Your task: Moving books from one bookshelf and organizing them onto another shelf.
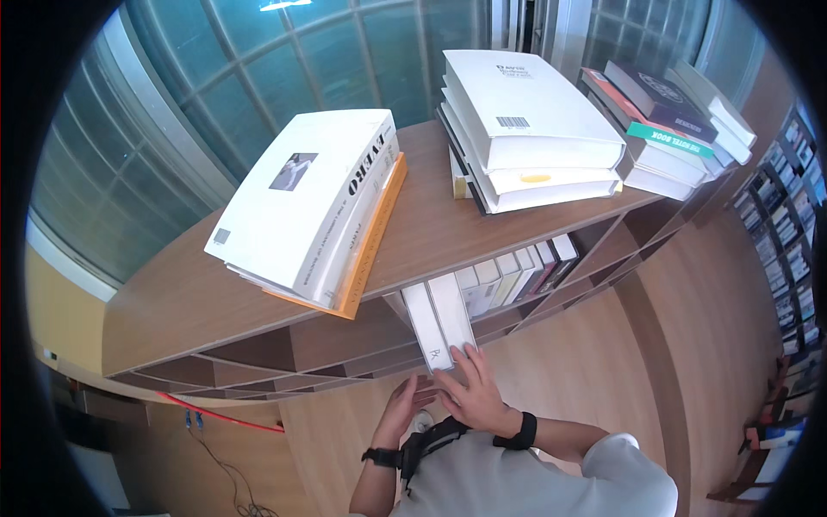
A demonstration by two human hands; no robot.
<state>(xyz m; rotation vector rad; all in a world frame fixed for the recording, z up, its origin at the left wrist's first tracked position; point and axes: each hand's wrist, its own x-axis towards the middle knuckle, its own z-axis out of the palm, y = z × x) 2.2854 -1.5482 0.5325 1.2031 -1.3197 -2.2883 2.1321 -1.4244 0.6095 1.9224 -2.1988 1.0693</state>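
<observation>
Two thick white books, the left one (426, 326) and the right one (452, 310), jut out of a cubby in the wooden bookcase (413, 232). My right hand (477, 393) is at their near ends, its fingers spread. Its fingertips appear to touch the right book, though firm contact is hard to judge. Just below the left book's end, my left hand (404, 407) holds nothing, palm turned inward and fingers apart. Behind the two white books, a row of upright books (510, 278) fills the rest of that cubby.
On the bookcase top lie a left stack (310, 200) of white books over an orange one (375, 239), a middle white stack (530, 110), and a right stack (665, 123). Gridded windows (323, 58) stand behind. A red strip (219, 412) and cables (226, 475) are at lower left.
</observation>
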